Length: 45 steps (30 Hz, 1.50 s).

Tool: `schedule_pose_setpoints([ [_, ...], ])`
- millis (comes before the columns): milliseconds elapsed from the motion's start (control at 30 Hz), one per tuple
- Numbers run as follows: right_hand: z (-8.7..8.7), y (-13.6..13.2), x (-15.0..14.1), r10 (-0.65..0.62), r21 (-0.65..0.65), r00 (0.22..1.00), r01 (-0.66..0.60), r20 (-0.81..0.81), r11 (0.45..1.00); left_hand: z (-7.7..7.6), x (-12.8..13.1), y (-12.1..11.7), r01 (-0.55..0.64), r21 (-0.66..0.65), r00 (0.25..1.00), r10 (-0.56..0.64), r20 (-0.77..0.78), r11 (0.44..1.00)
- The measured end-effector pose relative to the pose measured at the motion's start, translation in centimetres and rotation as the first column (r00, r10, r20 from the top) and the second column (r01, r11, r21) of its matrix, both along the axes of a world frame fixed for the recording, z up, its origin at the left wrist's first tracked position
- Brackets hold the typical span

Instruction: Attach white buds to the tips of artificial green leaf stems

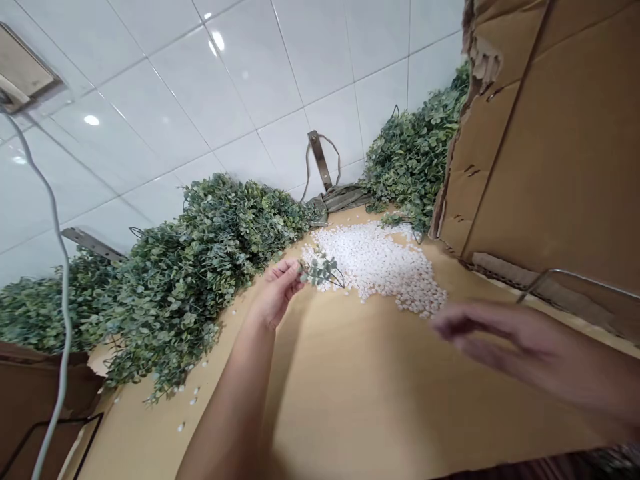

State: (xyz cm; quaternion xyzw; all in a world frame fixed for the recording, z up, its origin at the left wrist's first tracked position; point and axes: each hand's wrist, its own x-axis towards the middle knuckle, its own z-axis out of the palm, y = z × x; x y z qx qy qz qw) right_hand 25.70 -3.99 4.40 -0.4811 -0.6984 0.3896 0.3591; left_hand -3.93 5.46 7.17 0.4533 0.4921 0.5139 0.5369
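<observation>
My left hand [281,288] pinches a small sprig of artificial eucalyptus leaves [321,268] between thumb and fingers, its dark stem pointing right. Behind the sprig, a spread of small white pellets [380,263] lies on the tan tabletop [350,373]. My right hand [493,337] hovers right of the pellets, near their front edge. Motion smears its fingers, and I cannot make out anything in them. A large heap of the same green foliage [220,247] lies just left of my left hand.
More foliage [413,153] is piled at the back right, against an upright cardboard box [560,147]. A metal bracket [320,160] with a cord stands against the white tiled wall [280,80]. A pale cable [63,300] hangs at the left. Loose pellets lie near the front left.
</observation>
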Motion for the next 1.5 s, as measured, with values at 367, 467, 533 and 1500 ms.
schedule_pose_setpoints([
  [367,-1.6,6.6,-8.4,0.184,-0.401,0.855,-0.404,-0.484,0.822,-3.0,3.2,-5.9,0.248,-0.093,0.962,-0.233,0.144,0.964],
  [467,-1.9,7.2,-8.4,0.131,-0.386,0.854,-0.358,-0.503,0.85,-3.3,2.7,-5.6,0.225,-0.111,0.972,-0.215,0.098,0.968],
  [533,-2.3,7.6,-8.0,0.056,-0.395,0.862,-0.288,-0.503,0.872,-3.8,2.6,-5.4,0.214,-0.14,0.976,-0.205,0.075,0.967],
  [1500,-5.3,7.4,-8.2,0.323,-0.173,0.935,-0.345,-0.144,0.922,-8.1,5.2,0.1,0.314,0.249,0.46,0.083,-0.884,0.916],
])
